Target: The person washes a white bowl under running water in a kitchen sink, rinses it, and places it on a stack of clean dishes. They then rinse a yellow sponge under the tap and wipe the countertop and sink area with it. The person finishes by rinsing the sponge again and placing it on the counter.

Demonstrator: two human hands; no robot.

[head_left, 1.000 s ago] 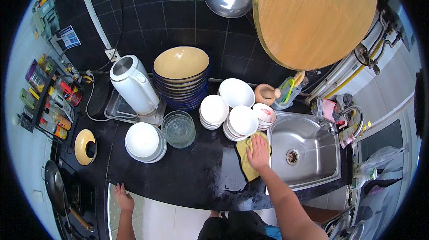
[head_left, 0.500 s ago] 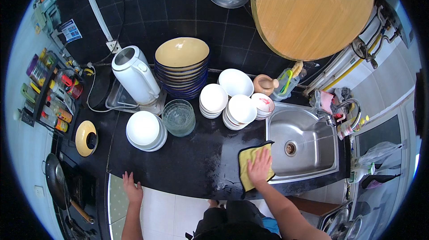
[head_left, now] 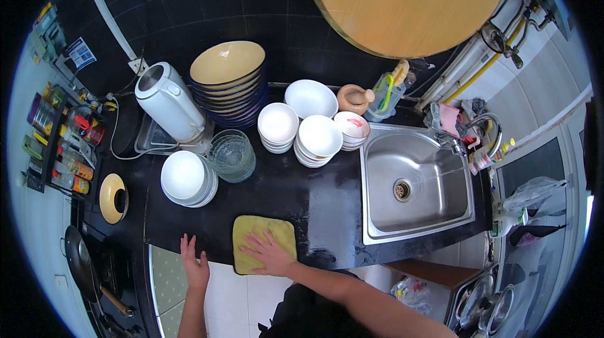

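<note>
My right hand (head_left: 269,254) lies flat with spread fingers on a yellow cloth (head_left: 247,227), pressing it to the black countertop (head_left: 217,231) near the front edge. The cloth is spread out, and a dark trim edges it. My left hand (head_left: 195,261) is open and holds nothing, its fingers at the counter's front edge to the left of the cloth. Behind the cloth stand a stack of glass bowls (head_left: 231,157) and a stack of white bowls (head_left: 186,177). Wet streaks mark the counter between the cloth and the steel sink (head_left: 412,234).
More white bowls (head_left: 319,137) stand in stacks behind, beside a wooden mortar (head_left: 353,99). Large yellow bowls (head_left: 228,63) and a white kettle (head_left: 168,102) stand at the back left. A wok (head_left: 82,261) sits at far left. A round wooden board (head_left: 409,5) rises behind.
My right hand has slid the cloth left along the counter, from beside the sink to the front middle. My left hand stays near the front edge. The whole view has shifted somewhat.
</note>
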